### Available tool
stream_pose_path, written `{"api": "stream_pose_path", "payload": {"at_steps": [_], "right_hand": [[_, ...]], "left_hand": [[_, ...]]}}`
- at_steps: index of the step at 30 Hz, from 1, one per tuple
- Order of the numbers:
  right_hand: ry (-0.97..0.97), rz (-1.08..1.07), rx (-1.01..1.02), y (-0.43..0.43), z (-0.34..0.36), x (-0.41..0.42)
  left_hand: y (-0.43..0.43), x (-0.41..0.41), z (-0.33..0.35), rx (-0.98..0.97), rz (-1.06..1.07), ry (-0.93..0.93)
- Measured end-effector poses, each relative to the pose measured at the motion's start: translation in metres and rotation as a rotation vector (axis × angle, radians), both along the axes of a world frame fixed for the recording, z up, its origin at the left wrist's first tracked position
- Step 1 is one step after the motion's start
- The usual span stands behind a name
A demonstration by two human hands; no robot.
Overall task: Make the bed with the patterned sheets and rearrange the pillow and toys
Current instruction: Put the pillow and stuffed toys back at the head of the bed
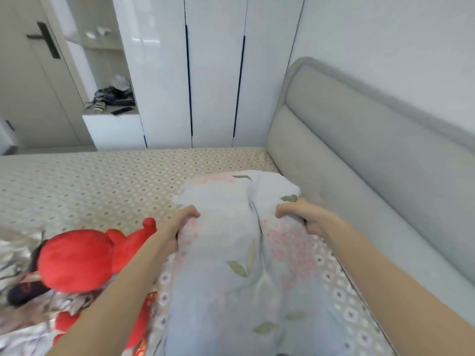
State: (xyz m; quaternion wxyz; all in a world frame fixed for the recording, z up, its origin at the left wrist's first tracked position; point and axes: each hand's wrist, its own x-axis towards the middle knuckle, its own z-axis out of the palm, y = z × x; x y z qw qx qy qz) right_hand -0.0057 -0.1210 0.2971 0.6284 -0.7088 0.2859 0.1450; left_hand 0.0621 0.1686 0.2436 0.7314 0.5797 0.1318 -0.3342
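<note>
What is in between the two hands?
The flowery pillow lies between them, as the head view shows. The left hand grips one side of it and the right hand grips the other.

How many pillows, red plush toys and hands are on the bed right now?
Pillow: 1
Red plush toy: 1, partly hidden by an arm
Hands: 2, left hand and right hand, both gripping the Pillow
Total: 4
</note>
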Motion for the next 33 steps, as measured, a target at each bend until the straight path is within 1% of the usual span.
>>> {"api": "stream_pose_path", "payload": {"at_steps": [3,6,9,12,13,14,16,17,19,21,22,25,28,31,33], "right_hand": [[-0.013,0.022,-0.039,-0.018,0.000,0.036],[-0.013,0.081,-0.103,-0.046,-0.005,0.093],[-0.032,0.054,-0.132,-0.081,-0.004,0.168],[-0.094,-0.017,-0.201,-0.127,0.008,0.260],[-0.137,-0.051,-0.253,-0.143,0.012,0.289],[-0.190,-0.096,-0.348,-0.160,0.016,0.316],[-0.291,-0.167,-0.587,-0.198,0.022,0.367],[-0.326,-0.167,-0.670,-0.215,0.021,0.387],[-0.345,-0.139,-0.795,-0.243,0.009,0.412],[-0.317,-0.107,-0.878,-0.257,-0.015,0.420],[-0.292,-0.075,-0.867,-0.262,-0.036,0.418],[-0.204,-0.001,-0.727,-0.264,-0.097,0.393],[-0.059,-0.010,-0.649,-0.264,-0.160,0.358],[0.092,-0.007,-0.684,-0.265,-0.212,0.325],[0.225,0.081,-0.714,-0.262,-0.245,0.306]], "left_hand": [[-0.016,0.036,0.001,0.057,-0.046,-0.022],[-0.038,0.084,0.001,0.120,-0.078,-0.027],[-0.069,0.148,0.006,0.151,-0.072,-0.032],[-0.118,0.234,0.021,0.156,-0.041,-0.084],[-0.139,0.260,0.028,0.128,-0.026,-0.104],[-0.160,0.284,0.034,0.088,0.006,-0.123],[-0.206,0.328,0.038,0.045,0.102,-0.194],[-0.227,0.345,0.033,0.074,0.113,-0.230],[-0.255,0.361,0.009,0.204,0.054,-0.263],[-0.264,0.364,-0.022,0.284,-0.014,-0.224],[-0.268,0.361,-0.041,0.296,-0.048,-0.200],[-0.270,0.349,-0.079,0.362,-0.060,-0.140],[-0.271,0.333,-0.113,0.403,-0.056,-0.070],[-0.276,0.319,-0.139,0.427,-0.076,-0.036],[-0.283,0.310,-0.159,0.443,-0.082,0.004]]}}
